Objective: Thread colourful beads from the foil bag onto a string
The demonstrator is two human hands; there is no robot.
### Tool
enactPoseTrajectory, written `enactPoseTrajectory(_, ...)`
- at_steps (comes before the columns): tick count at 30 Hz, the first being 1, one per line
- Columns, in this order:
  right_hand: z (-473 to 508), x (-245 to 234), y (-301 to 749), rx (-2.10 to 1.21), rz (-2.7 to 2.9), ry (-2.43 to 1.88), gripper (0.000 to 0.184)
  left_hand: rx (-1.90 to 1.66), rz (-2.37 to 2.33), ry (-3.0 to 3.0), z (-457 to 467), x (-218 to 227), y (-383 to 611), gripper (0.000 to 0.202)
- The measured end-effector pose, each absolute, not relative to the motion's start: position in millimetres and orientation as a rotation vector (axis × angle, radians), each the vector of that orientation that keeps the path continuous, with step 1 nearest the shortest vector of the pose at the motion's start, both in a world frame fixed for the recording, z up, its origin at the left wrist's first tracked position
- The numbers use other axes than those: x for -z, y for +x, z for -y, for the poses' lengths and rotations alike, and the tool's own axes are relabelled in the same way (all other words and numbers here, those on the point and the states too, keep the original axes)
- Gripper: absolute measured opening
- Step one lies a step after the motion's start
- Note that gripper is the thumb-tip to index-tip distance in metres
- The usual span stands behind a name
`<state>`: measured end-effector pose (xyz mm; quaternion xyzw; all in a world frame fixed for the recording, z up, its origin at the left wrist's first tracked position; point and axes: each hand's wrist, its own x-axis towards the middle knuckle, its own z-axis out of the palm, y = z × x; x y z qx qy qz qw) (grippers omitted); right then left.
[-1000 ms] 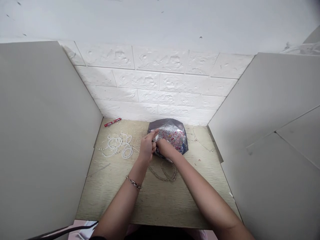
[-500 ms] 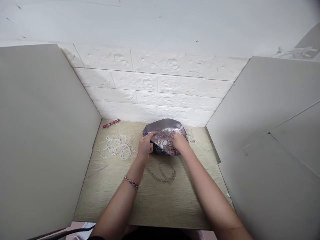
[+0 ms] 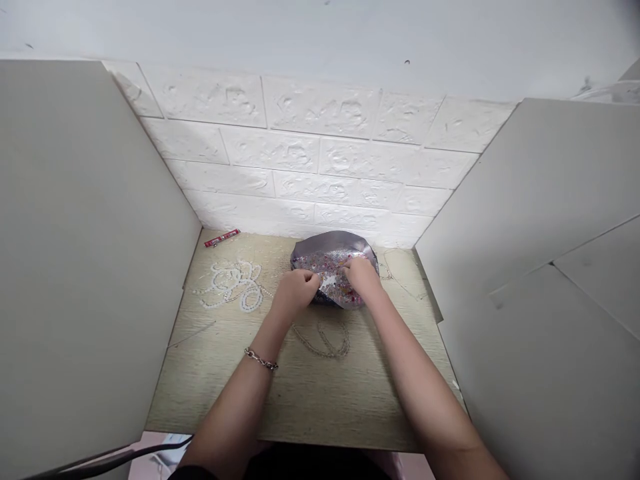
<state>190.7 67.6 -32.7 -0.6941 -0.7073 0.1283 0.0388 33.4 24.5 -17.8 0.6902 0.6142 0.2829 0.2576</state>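
A bag [image 3: 333, 239] with a silvery grey lining and a dark outside lies open at the back of the table. Many small multicoloured beads [image 3: 330, 261] fill it. Over its left rim is my left hand [image 3: 296, 291], fingers curled together and tips above the beads; whatever they pinch is too small to name. My right hand [image 3: 363, 276] reaches into the right side, fingers bent closed among the beads, and what it grips is hidden. In front of the bag lies a strand of clear beads [image 3: 345, 343].
Coiled white bead strands [image 3: 250, 297] lie to the left on the wooden table [image 3: 320, 400]. A narrow red packet [image 3: 222, 238] is at the back left corner. Thin thread [image 3: 405, 273] trails at right. Grey panels [image 3: 100, 233] flank both sides, with a white brick-pattern wall behind.
My left hand has rolled over, its outstretched index finger now curled in with the others. My right hand stays at the bag's right side. The camera view has shifted slightly.
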Motion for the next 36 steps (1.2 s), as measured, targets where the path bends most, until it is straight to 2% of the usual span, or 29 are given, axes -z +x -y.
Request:
enactPoseTrajectory(3, -69.0, 33.1, 180.7, -0.372, 2.265, -1.984, 0.028, -0.707, -1.611, 2.058, -21.9, 19.3, 36.3, 0.031)
enactPoseTrajectory(14, -72.1, 43.7, 170.7, -0.371, 2.385, -1.868, 0.023, -0.482, -1.542, 2.3, -18.3, 21.9, 40.3, 0.031)
enactPoseTrajectory(21, -78.7, 51.0, 171.7, -0.566, 2.096, -1.78, 0.019, -0.344, -1.53, 2.352, -17.1, 20.6, 40.0, 0.032)
enactPoseTrajectory(23, -81.0, 50.4, 174.1, -0.817, 1.865, -1.678, 0.022, -0.354, -1.528, 2.361, -17.7, 21.2, 39.9, 0.033)
enactPoseTrajectory(27, -84.5, 43.5, 181.5, -1.58, 1.026, -1.174, 0.019, -0.388, -1.532, 2.359, -18.1, 21.5, 39.6, 0.032)
enactPoseTrajectory(31, -84.0, 38.3, 184.9, -1.857, 0.707, -0.903, 0.019, -0.402, -1.521, 2.33, -17.3, 18.9, 39.6, 0.032)
enactPoseTrajectory(34, -80.5, 41.9, 182.0, -1.764, 0.91, -1.094, 0.023, -0.42, -1.48, 2.33, -17.5, 18.1, 39.2, 0.032)
enactPoseTrajectory(36, -78.4, 46.3, 179.1, -1.501, 1.236, -1.33, 0.024, -0.434, -1.463, 2.336, -18.1, 18.4, 38.7, 0.032)
